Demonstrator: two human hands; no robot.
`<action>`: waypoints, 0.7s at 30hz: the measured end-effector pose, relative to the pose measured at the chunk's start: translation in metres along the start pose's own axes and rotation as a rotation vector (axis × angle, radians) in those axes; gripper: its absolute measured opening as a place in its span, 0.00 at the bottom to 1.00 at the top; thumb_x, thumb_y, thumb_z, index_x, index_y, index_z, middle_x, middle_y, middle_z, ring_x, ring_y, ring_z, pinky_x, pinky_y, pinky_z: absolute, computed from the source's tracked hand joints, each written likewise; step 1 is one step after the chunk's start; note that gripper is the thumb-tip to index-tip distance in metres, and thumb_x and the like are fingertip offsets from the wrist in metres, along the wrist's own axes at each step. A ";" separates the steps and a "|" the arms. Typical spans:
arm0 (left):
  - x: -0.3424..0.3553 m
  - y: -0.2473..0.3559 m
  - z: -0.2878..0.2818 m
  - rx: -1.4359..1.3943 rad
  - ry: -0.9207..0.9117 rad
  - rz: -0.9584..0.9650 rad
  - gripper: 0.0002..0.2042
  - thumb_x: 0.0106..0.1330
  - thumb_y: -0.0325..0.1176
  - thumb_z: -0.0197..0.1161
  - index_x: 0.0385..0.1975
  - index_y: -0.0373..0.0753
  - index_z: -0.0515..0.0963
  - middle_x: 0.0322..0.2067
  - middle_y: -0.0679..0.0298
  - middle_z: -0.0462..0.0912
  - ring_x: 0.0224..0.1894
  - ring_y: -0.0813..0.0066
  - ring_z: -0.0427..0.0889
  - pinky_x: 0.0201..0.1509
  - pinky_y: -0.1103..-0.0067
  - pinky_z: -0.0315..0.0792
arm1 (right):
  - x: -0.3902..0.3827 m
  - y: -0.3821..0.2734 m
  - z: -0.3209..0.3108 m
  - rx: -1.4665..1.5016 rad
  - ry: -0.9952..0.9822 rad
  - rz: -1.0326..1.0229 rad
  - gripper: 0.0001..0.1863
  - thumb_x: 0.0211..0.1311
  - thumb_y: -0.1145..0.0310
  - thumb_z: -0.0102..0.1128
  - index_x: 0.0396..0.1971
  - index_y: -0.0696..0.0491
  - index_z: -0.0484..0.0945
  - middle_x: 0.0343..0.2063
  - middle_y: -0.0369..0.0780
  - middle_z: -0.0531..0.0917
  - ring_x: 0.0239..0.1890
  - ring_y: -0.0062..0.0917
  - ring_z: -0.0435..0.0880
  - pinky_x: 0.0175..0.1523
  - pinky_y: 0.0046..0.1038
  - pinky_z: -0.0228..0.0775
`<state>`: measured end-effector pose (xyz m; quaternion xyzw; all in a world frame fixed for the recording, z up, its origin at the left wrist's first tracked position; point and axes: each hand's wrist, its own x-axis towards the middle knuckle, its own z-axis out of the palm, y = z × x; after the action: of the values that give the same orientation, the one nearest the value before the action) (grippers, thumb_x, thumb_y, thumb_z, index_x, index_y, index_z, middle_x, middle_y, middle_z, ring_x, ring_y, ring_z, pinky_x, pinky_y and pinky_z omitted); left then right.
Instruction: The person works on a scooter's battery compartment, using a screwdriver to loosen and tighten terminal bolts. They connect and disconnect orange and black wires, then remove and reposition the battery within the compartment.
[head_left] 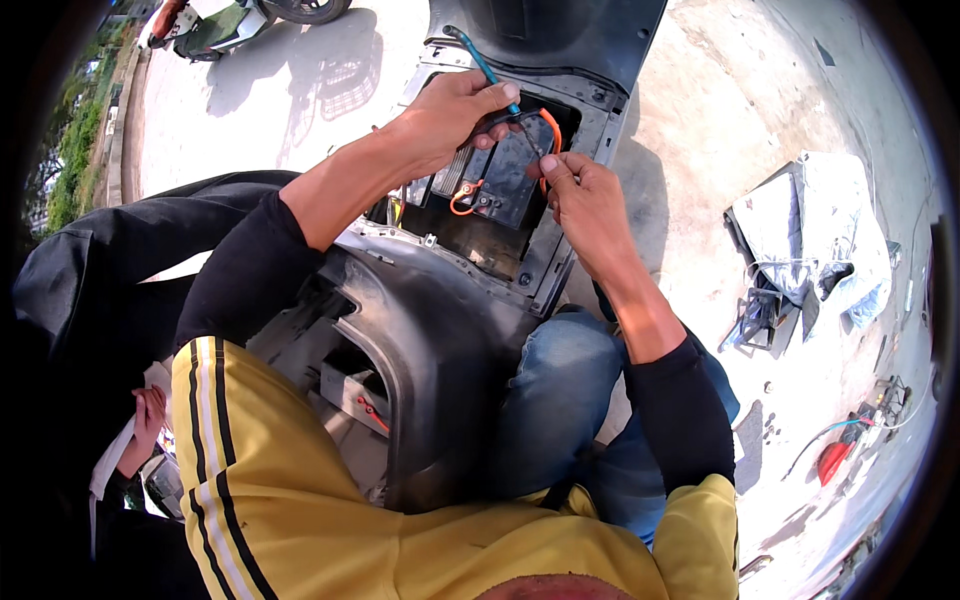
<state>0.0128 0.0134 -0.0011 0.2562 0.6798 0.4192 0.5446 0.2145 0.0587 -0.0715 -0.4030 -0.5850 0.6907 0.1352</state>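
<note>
My left hand [455,112] is closed around a slim teal rod-shaped tool [474,56], whose dark far end points up and away. Under those fingers a dark cable runs toward my right hand [583,190], which pinches a wire end between thumb and fingers. An orange wire [553,128] arcs down to the same spot. Both hands are over an open compartment of a dark scooter body. Inside it sits a dark battery [505,190], with another short orange wire [463,203] looped at its near side. My fingers hide the exact wire tip.
A raised dark panel [560,35] stands beyond the compartment. Dark scooter bodywork [430,340] curves close to my legs. On the right, a silvery cover [815,235] and a red object [835,462] lie on the ground. Another person's hand [145,430] shows at the left; a parked scooter [225,25] is farther off.
</note>
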 end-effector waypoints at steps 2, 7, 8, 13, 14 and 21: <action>0.001 -0.002 0.000 -0.001 0.000 0.002 0.14 0.79 0.40 0.59 0.43 0.32 0.76 0.31 0.66 0.76 0.30 0.84 0.70 0.31 0.84 0.66 | 0.003 0.004 0.004 0.001 0.023 0.006 0.14 0.72 0.64 0.61 0.43 0.62 0.83 0.26 0.38 0.80 0.29 0.22 0.76 0.37 0.30 0.68; 0.002 -0.002 0.001 -0.017 0.014 0.049 0.13 0.79 0.39 0.60 0.44 0.32 0.76 0.32 0.67 0.76 0.30 0.84 0.71 0.30 0.84 0.66 | 0.000 -0.010 0.010 0.105 0.097 -0.012 0.11 0.67 0.69 0.68 0.35 0.63 0.81 0.23 0.36 0.80 0.26 0.18 0.75 0.31 0.25 0.67; 0.002 -0.002 0.002 -0.016 0.010 0.055 0.13 0.79 0.39 0.60 0.44 0.32 0.76 0.32 0.68 0.76 0.30 0.84 0.71 0.30 0.84 0.67 | 0.003 -0.006 0.010 0.105 0.115 -0.035 0.11 0.66 0.70 0.69 0.34 0.63 0.80 0.23 0.36 0.80 0.26 0.17 0.75 0.30 0.24 0.67; 0.000 -0.002 0.002 0.097 0.032 0.074 0.12 0.78 0.38 0.60 0.43 0.33 0.77 0.31 0.69 0.77 0.30 0.84 0.73 0.30 0.84 0.68 | 0.008 -0.011 0.015 0.086 0.101 -0.099 0.13 0.71 0.64 0.65 0.40 0.61 0.82 0.23 0.31 0.77 0.25 0.13 0.71 0.30 0.21 0.62; 0.000 -0.002 0.003 0.082 0.038 0.082 0.12 0.78 0.38 0.61 0.42 0.33 0.77 0.31 0.69 0.77 0.30 0.85 0.73 0.30 0.84 0.68 | 0.010 -0.012 0.017 0.140 0.085 -0.115 0.14 0.73 0.63 0.64 0.41 0.60 0.82 0.22 0.29 0.75 0.24 0.12 0.69 0.29 0.19 0.59; -0.001 -0.003 0.005 0.100 0.046 0.102 0.12 0.77 0.38 0.62 0.43 0.33 0.77 0.32 0.68 0.79 0.31 0.84 0.76 0.31 0.84 0.70 | 0.018 -0.008 0.014 0.245 0.015 -0.032 0.12 0.72 0.66 0.63 0.41 0.62 0.85 0.24 0.34 0.79 0.26 0.15 0.74 0.32 0.21 0.66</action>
<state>0.0177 0.0127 -0.0031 0.3077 0.6981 0.4179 0.4933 0.1910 0.0629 -0.0716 -0.3791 -0.5016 0.7518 0.1986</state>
